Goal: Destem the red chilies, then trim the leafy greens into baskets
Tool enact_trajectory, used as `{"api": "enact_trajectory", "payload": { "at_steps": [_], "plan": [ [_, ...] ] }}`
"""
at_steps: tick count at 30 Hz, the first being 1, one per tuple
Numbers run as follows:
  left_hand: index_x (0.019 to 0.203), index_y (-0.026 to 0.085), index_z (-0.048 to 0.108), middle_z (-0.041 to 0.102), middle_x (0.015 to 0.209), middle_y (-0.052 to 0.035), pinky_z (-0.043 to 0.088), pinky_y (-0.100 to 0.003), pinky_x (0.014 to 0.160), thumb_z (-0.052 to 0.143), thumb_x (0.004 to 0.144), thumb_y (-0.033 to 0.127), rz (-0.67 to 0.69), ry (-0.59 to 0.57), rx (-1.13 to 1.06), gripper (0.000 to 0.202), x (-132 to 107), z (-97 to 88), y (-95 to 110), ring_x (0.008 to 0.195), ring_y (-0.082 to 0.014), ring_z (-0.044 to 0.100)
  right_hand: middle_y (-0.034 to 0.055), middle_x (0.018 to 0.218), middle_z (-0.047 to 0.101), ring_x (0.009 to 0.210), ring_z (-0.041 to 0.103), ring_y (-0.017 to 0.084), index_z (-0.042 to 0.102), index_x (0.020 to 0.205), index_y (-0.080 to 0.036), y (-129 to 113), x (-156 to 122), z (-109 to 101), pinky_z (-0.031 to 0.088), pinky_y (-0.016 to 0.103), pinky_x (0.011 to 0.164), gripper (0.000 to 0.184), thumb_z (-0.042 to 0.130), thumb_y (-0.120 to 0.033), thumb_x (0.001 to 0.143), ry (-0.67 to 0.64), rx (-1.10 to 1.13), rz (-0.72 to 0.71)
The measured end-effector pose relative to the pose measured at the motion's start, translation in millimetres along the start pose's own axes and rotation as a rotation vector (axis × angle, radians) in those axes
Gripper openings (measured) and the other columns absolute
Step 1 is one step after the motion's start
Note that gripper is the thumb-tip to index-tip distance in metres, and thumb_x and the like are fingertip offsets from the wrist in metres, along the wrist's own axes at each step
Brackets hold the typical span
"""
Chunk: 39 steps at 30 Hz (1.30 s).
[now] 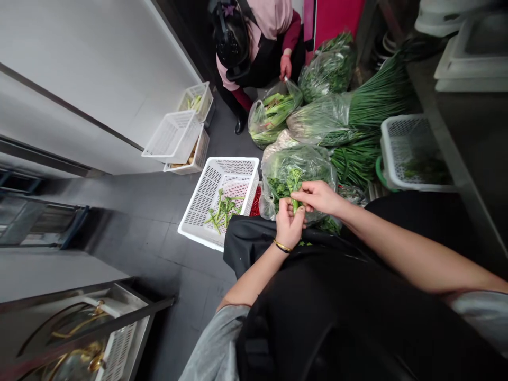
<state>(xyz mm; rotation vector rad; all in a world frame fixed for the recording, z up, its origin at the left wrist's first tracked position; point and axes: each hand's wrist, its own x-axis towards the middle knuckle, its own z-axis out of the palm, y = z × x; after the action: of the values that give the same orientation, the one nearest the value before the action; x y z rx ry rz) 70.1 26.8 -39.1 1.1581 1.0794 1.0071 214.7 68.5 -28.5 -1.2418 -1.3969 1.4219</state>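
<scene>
Dark tiles cover the floor (146, 225), with a white basket (198, 206) standing on them. Smooth white panels (99, 69) rise to the basket's left and beyond it. Well off to its right runs a dark metal desk (468, 132) carrying white tubs (472, 66). Past the basket's far end a co-worker bends low in a pink top (273, 18), one gloved-looking red hand (286, 66) at the mouth of a bag of stalks (278, 108). A long green bundle (381, 90) lies beyond and right of the basket; white crates (174, 132) are stacked beyond and left. Just right of the basket sits a clear bag (313, 159) of greens. In front of that bag, also to the basket's right, I see the left hand (289, 225) and right hand (317, 196), both pinched firmly on one green sprig (295, 180). Similar cut stems (224, 209) lie inside the basket.
</scene>
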Motion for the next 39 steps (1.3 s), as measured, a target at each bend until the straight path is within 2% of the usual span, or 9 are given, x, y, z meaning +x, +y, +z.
{"api": "enact_trajectory", "payload": {
  "at_steps": [6, 10, 15, 21, 25, 30, 34, 37, 39],
  "plan": [
    [0.086, 0.021, 0.041, 0.046, 0.060, 0.0070, 0.025, -0.016, 0.030, 0.056, 0.081, 0.042, -0.270, -0.100, -0.519, 0.025, 6.8, -9.3, 17.4, 0.033, -0.0048, 0.036, 0.0030, 0.058, 0.058, 0.053, 0.053, 0.012, 0.046, 0.062, -0.019, 21.1, -32.9, 14.8, 0.043, 0.025, 0.056, 0.041, 0.046, -0.051, 0.088, 0.093, -0.231, -0.286],
    [0.090, 0.018, 0.050, 0.043, 0.060, 0.0049, 0.021, -0.016, 0.029, 0.051, 0.085, 0.036, -0.352, -0.222, -0.617, 0.019, 8.2, -16.0, 27.9, 0.033, -0.0034, 0.031, 0.0020, 0.061, 0.058, 0.054, 0.053, 0.013, 0.059, 0.070, -0.019, 33.9, -53.9, -16.5, 0.038, 0.025, 0.054, 0.035, 0.059, -0.053, 0.078, -0.259, -0.610, -0.236],
    [0.088, 0.016, 0.053, 0.041, 0.054, 0.0052, 0.019, -0.017, 0.029, 0.048, 0.087, 0.037, -0.437, -0.336, -0.584, 0.022, 3.6, -7.7, 26.1, 0.029, -0.0034, 0.028, 0.0027, 0.075, 0.064, 0.059, 0.057, 0.013, 0.061, 0.093, -0.017, 5.1, -27.6, -24.1, 0.041, 0.025, 0.055, 0.042, 0.055, -0.055, 0.077, -0.081, -0.170, -0.051],
    [0.084, 0.018, 0.046, 0.045, 0.050, 0.0071, 0.025, -0.015, 0.030, 0.057, 0.080, 0.054, -0.252, -0.020, -0.421, 0.037, 3.6, -9.9, 19.3, 0.030, -0.0049, 0.037, 0.0021, 0.057, 0.053, 0.053, 0.044, 0.010, 0.051, 0.058, -0.017, -12.7, -33.9, 21.1, 0.033, 0.024, 0.054, 0.036, 0.051, -0.044, 0.083, 0.194, -0.416, -0.278],
    [0.082, 0.017, 0.049, 0.037, 0.046, 0.0083, 0.021, -0.016, 0.027, 0.053, 0.084, 0.050, -0.358, -0.177, -0.531, 0.034, 4.8, -21.6, 19.1, 0.027, -0.0040, 0.028, 0.0017, 0.061, 0.057, 0.055, 0.047, 0.010, 0.060, 0.065, -0.018, -4.1, -60.6, 13.4, 0.034, 0.023, 0.055, 0.033, 0.052, -0.044, 0.085, -0.161, -0.425, -0.355],
    [0.081, 0.017, 0.048, 0.044, 0.047, 0.0056, 0.029, -0.018, 0.028, 0.050, 0.084, 0.053, -0.310, -0.204, -0.460, 0.036, 1.2, -6.5, 12.7, 0.029, -0.0087, 0.040, 0.0010, 0.062, 0.057, 0.055, 0.048, 0.011, 0.065, 0.074, -0.016, -8.9, -27.6, -0.8, 0.036, 0.022, 0.054, 0.029, 0.059, -0.045, 0.080, 0.125, -0.344, -0.153],
    [0.080, 0.019, 0.043, 0.045, 0.050, 0.0066, 0.028, -0.016, 0.030, 0.057, 0.080, 0.056, -0.299, -0.017, -0.395, 0.040, 2.2, -1.1, 9.6, 0.031, -0.0062, 0.038, 0.0039, 0.065, 0.056, 0.058, 0.049, 0.011, 0.058, 0.063, -0.015, -12.2, -23.5, 20.2, 0.035, 0.024, 0.056, 0.033, 0.048, -0.034, 0.088, 0.214, -0.607, -0.433],
    [0.077, 0.019, 0.043, 0.035, 0.048, 0.0078, 0.022, -0.015, 0.029, 0.051, 0.086, 0.051, -0.418, -0.053, -0.526, 0.034, 6.2, -15.3, 12.9, 0.030, -0.0041, 0.027, 0.0049, 0.067, 0.057, 0.060, 0.050, 0.012, 0.062, 0.068, -0.017, -7.4, -51.5, 25.8, 0.035, 0.024, 0.057, 0.034, 0.045, -0.035, 0.092, 0.048, -0.742, -0.687],
    [0.075, 0.019, 0.044, 0.029, 0.049, 0.0075, 0.017, -0.016, 0.028, 0.044, 0.090, 0.048, -0.504, -0.156, -0.619, 0.033, 7.8, -26.3, 16.4, 0.030, -0.0038, 0.021, 0.0028, 0.062, 0.057, 0.056, 0.050, 0.011, 0.064, 0.070, -0.019, -3.3, -63.5, 14.9, 0.034, 0.024, 0.054, 0.032, 0.052, -0.043, 0.088, -0.166, -0.716, -0.637]
  ]
}}
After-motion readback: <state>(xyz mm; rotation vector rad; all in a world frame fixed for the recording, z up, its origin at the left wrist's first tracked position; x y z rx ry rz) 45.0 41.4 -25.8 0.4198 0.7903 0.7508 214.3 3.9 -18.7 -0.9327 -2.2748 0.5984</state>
